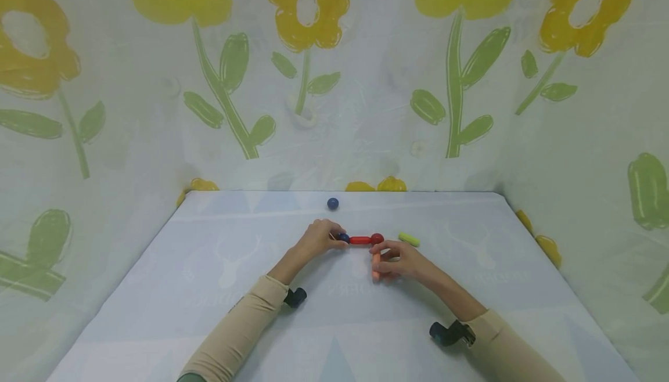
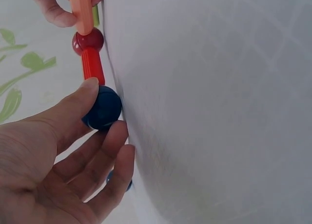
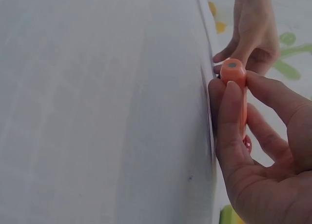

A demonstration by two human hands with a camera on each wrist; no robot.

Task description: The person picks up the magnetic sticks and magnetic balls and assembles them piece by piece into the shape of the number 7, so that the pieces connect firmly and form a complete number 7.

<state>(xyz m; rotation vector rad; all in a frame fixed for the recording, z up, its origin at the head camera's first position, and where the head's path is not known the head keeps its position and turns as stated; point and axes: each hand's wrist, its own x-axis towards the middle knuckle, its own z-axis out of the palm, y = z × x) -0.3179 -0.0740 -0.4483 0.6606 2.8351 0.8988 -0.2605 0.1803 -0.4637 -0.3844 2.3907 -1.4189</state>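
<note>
Widening from its twelve-o'clock edge (image 1: 261, 191), the table (image 1: 172, 312) is opening toward six, left hand (image 1: 315, 239) pinching one of two blue balls (image 2: 103, 108), right hand (image 1: 402, 259) gripping one orange rod (image 1: 376, 267).

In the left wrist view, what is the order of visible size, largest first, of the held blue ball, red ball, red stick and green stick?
1. Held blue ball
2. Red ball and red stick: too alike to rank.
3. Green stick: partly hidden, so its full size is unsure.

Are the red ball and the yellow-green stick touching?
Apart: the head view shows a plain gap between the red ball and the yellow-green stick.
</note>
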